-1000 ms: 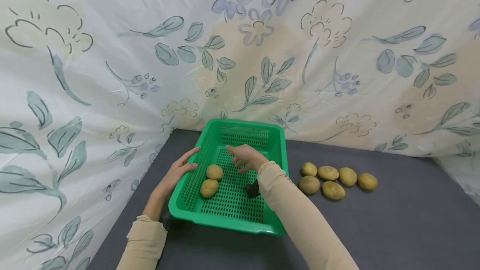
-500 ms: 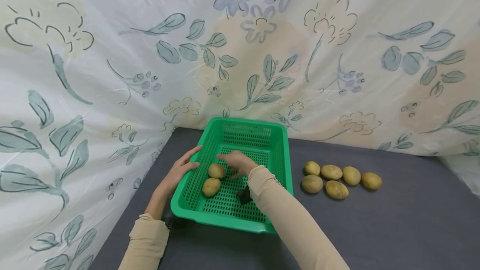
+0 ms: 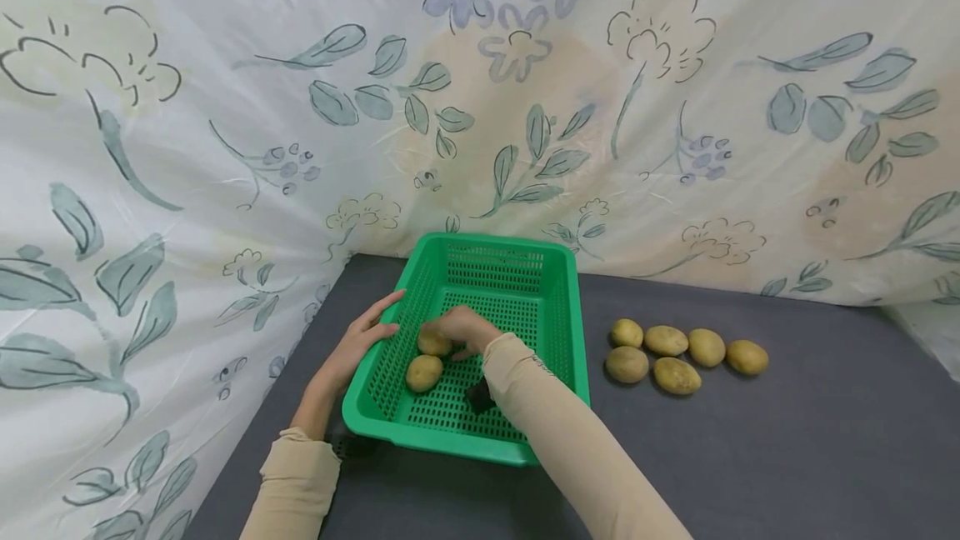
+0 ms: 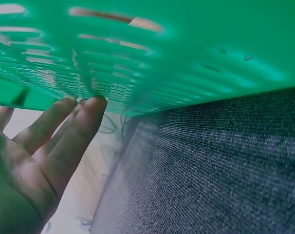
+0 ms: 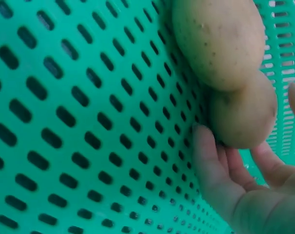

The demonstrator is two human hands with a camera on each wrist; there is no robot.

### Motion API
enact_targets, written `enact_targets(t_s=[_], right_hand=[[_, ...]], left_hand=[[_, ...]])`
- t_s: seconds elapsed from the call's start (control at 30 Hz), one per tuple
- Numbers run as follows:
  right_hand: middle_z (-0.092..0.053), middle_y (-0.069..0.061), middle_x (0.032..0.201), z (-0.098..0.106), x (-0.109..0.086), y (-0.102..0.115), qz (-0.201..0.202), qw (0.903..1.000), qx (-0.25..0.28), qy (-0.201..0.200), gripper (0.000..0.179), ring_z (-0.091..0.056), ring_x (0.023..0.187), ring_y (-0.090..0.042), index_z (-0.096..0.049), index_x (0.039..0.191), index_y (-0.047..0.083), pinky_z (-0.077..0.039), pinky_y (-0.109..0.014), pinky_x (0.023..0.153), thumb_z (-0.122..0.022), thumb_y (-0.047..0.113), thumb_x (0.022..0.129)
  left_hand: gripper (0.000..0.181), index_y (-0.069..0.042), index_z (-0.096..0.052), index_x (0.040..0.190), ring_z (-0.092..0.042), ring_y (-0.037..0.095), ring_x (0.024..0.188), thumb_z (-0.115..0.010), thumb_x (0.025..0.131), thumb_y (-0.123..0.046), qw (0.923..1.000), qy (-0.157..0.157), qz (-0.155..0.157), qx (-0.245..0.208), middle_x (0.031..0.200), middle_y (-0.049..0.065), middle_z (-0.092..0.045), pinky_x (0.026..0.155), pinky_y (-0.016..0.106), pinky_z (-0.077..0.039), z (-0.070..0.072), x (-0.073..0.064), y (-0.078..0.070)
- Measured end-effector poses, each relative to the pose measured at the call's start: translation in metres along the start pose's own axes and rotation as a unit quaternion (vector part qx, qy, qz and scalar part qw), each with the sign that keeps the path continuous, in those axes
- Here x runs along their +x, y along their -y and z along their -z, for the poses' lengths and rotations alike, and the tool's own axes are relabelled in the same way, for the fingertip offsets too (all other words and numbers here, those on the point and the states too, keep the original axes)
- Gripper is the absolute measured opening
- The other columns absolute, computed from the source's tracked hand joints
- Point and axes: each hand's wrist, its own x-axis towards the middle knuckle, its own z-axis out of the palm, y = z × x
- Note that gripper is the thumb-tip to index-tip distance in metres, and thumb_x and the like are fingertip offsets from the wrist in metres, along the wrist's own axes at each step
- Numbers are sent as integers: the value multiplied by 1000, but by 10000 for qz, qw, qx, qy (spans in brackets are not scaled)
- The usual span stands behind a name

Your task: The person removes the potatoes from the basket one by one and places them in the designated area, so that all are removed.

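A green plastic basket (image 3: 468, 448) with slotted walls sits on the dark table. Inside, two potatoes lie by its left wall: a nearer potato (image 3: 424, 374) and a farther potato (image 3: 432, 342). My right hand (image 3: 461, 327) reaches into the basket at the farther one. In the right wrist view its fingertips (image 5: 204, 141) touch around this potato (image 5: 245, 112), and the thumb stands apart at the right edge. My left hand (image 3: 360, 344) rests against the basket's left side; the left wrist view shows its straight fingers (image 4: 82, 129) touching the outer wall.
Several potatoes (image 3: 677, 376) lie in a group on the dark table (image 3: 817, 440), right of the basket. A flower-patterned cloth (image 3: 525, 107) hangs behind and along the left. A small black object (image 3: 480, 396) shows at my right wrist.
My right hand has moved left and down inside the basket, from over its middle to the farther potato, where its fingers now touch. The left hand stays at the basket's side.
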Motion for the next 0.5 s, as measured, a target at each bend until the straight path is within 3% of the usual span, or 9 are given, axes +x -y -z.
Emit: enact_targets(t_s=[0.2,0.37,0.5], right_hand=[[-57,-12,102,-8,6,2,-82,9965,-787,-281,33,-59,89,-28,-62,109,-3,-54,-42,72,-66,24,89],[-57,-11,96,-13,12,3,-180,9879,-1510,-289,37,-61,74,-22,-61,106,-5,-55,-33,62,-67,28,89],[-57,-11,92,-14,13,3,-155,9871,-1542,-404,36,-61,70,-21,-61,102,-5,-54,-32,62,-72,25,86]], left_hand=[[54,-13,-27,152,2,39,142,-45,101,-20,10000,-41,-28,65,158,13,-6,106,63,-15,-1,0,-1],[55,-14,-27,152,3,38,142,-45,101,-20,10000,-27,48,25,158,13,-5,106,63,-16,-2,-2,-2],[54,-14,-27,152,3,38,142,-45,101,-20,10000,-45,17,46,158,13,-6,106,63,-15,-2,-2,-2]])
